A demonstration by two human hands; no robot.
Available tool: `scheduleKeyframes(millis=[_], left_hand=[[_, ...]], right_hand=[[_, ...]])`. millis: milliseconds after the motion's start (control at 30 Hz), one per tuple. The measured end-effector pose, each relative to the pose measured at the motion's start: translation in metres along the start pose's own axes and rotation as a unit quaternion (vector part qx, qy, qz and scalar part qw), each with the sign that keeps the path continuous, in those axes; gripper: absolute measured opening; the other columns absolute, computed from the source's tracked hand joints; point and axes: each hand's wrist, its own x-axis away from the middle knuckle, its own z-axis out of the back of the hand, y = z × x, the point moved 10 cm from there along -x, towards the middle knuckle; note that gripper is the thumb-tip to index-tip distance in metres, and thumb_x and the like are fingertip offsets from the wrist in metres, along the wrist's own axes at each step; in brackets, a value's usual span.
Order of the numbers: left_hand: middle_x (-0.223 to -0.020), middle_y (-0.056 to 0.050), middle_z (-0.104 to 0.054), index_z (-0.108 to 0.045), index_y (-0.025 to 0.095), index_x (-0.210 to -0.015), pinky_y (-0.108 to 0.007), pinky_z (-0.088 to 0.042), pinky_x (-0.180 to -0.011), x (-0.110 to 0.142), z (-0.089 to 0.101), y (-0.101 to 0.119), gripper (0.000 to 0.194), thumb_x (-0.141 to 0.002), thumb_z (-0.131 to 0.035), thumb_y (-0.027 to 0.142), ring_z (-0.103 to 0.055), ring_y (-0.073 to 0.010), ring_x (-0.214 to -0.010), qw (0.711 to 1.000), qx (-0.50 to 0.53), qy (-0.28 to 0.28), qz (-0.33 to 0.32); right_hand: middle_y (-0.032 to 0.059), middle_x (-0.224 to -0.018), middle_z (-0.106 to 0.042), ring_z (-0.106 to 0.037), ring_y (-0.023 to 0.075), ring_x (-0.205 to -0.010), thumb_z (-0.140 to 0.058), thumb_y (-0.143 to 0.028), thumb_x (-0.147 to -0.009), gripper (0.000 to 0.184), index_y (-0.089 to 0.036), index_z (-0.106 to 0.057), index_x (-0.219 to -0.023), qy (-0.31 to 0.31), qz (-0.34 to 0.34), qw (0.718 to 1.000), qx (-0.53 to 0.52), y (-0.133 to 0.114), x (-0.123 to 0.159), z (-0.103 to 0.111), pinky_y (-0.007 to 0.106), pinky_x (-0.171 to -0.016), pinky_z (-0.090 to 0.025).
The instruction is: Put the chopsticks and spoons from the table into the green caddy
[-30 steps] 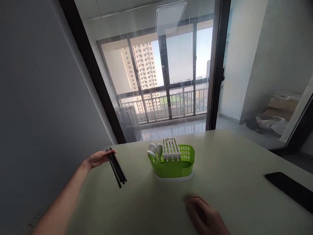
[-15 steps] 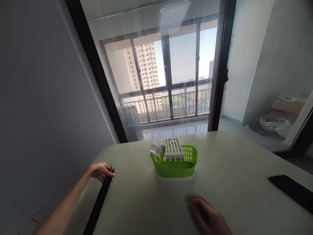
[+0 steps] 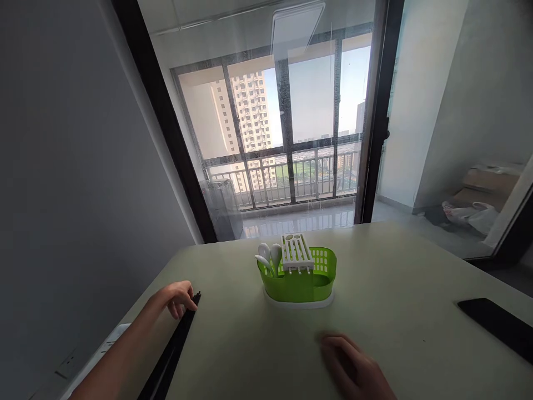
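Observation:
On the left of the table, my left hand [image 3: 178,297] is closed around the upper end of a bundle of black chopsticks [image 3: 170,355]. Their far tips poke out past my fingers, and the near ends run out of the bottom of the view. My right hand [image 3: 358,366] rests at the lower middle with its fingers curled in and nothing visible in them; its fingertips are blurred. Between and beyond my hands stands a green utensil basket [image 3: 297,291] on a white base. White spoons [image 3: 275,255] stand in its left part, and a white slotted rack [image 3: 296,253] sits across its middle.
A dark flat object [image 3: 497,325] lies at the table's right edge. Pale green tabletop [image 3: 400,278] surrounds the basket. Past the table are a glass door and a balcony, with cardboard boxes [image 3: 491,186] and a plastic bag [image 3: 474,216] on the floor to the right.
My left hand has shifted slightly right and down with the chopsticks, and less of their tips shows past the fingers. My right hand and the basket have not visibly moved.

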Motion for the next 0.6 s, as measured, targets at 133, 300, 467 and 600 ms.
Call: scheduleKeyframes(millis=[133, 300, 467, 600], left_hand=[[-0.071, -0.01, -0.073, -0.062, 0.02, -0.069, -0.043, -0.06, -0.053, 0.001, 0.0, 0.005, 0.058, -0.026, -0.087, 0.05, -0.073, -0.0373, -0.07, 0.999, -0.017, -0.043, 0.004], [-0.129, -0.016, -0.066, -0.064, 0.021, -0.112, -0.04, -0.056, -0.092, 0.011, 0.021, 0.064, 0.077, -0.058, -0.069, 0.076, -0.062, -0.0347, -0.119, 0.991, 0.014, 0.038, -0.127], [-0.142, -0.012, -0.057, -0.054, 0.024, -0.136, -0.043, -0.052, -0.102, 0.054, 0.019, 0.163, 0.072, -0.082, -0.059, 0.071, -0.057, -0.0309, -0.127, 0.938, 0.111, 0.093, -0.316], [-0.143, -0.012, -0.054, -0.051, 0.025, -0.138, -0.045, -0.051, -0.103, 0.078, 0.011, 0.226, 0.069, -0.084, -0.062, 0.067, -0.057, -0.03, -0.127, 0.897, 0.1, 0.152, -0.404]], right_hand=[[0.0061, -0.112, -0.075, -0.073, 0.0174, -0.098, -0.053, -0.04, -0.098, 0.022, -0.026, -0.069, -0.102, 0.003, 0.009, 1.0, 0.003, -0.002, 0.0, 0.001, 0.02, -0.085, -0.056], [0.0086, -0.116, -0.074, -0.073, 0.0179, -0.1, -0.051, -0.039, -0.099, 0.024, -0.025, -0.069, -0.105, -0.005, 0.01, 1.0, 0.0, 0.003, -0.002, -0.003, 0.021, -0.087, -0.056], [0.0079, -0.113, -0.074, -0.073, 0.0174, -0.097, -0.05, -0.039, -0.099, 0.023, -0.025, -0.068, -0.103, -0.011, 0.009, 1.0, -0.001, 0.006, -0.002, -0.006, 0.022, -0.085, -0.056], [0.0062, -0.107, -0.074, -0.073, 0.0169, -0.093, -0.052, -0.038, -0.098, 0.02, -0.025, -0.067, -0.101, -0.001, 0.014, 1.0, 0.0, 0.004, -0.002, -0.003, 0.021, -0.082, -0.057]])
